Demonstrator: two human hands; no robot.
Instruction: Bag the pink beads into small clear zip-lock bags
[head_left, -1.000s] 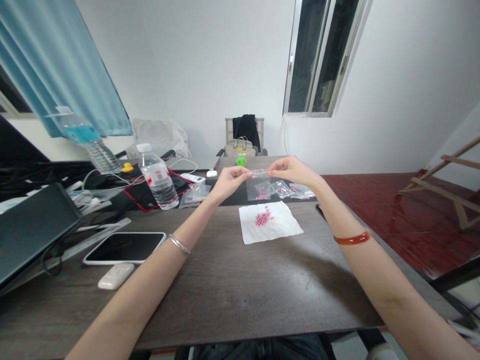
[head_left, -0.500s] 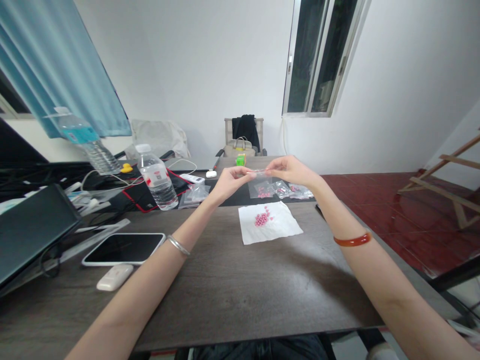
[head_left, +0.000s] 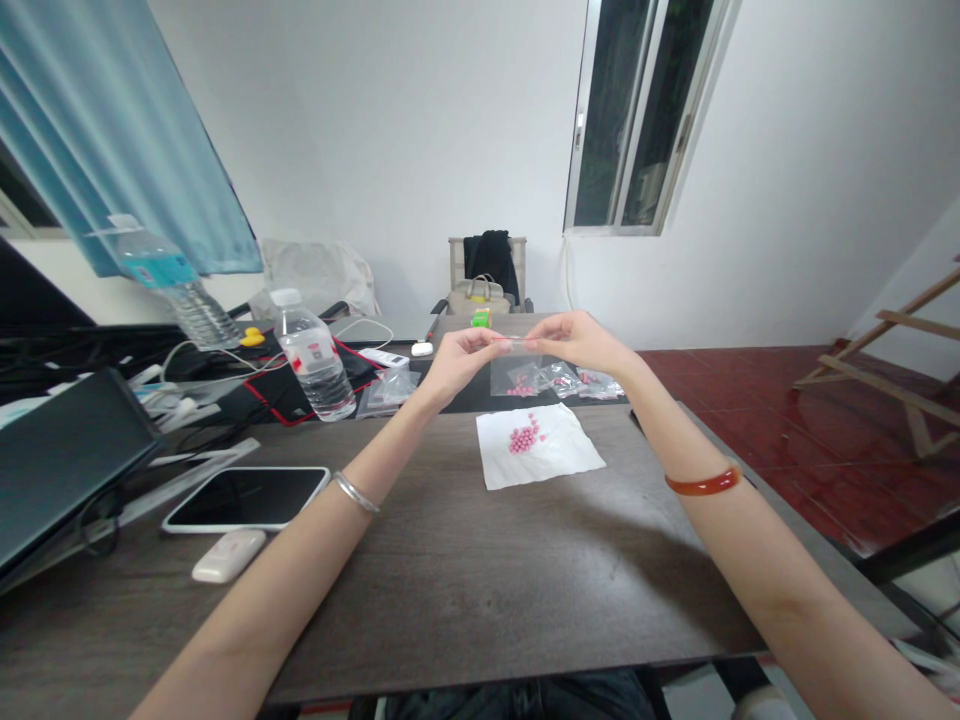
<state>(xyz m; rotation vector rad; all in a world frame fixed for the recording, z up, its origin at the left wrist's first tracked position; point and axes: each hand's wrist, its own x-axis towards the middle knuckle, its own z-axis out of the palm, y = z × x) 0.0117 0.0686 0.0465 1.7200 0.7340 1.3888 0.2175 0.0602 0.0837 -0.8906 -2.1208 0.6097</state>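
Observation:
A clear zip bag (head_left: 516, 372) hangs between my hands with some pink beads at its bottom. My left hand (head_left: 466, 360) pinches the top edge at its left side. The right side of that edge is pinched by my right hand (head_left: 574, 340). Below the bag, a white paper napkin (head_left: 555, 465) lies on the table with a small heap of pink beads (head_left: 524, 436) on it. Just behind and right of the bag are more clear bags (head_left: 596, 384) with pink contents.
To the left stand two water bottles (head_left: 311, 360), (head_left: 176, 285), a phone (head_left: 247, 498), a white earbud case (head_left: 229, 556) and a laptop (head_left: 64, 465). Flat empty-looking plastic bags (head_left: 390, 390) lie left of my hands. A green box (head_left: 481, 318) and a chair (head_left: 456, 262) are farther back.
The hanging bag has shifted slightly to the left. Both hands keep their pinch on its top edge, and the beads on the napkin look the same.

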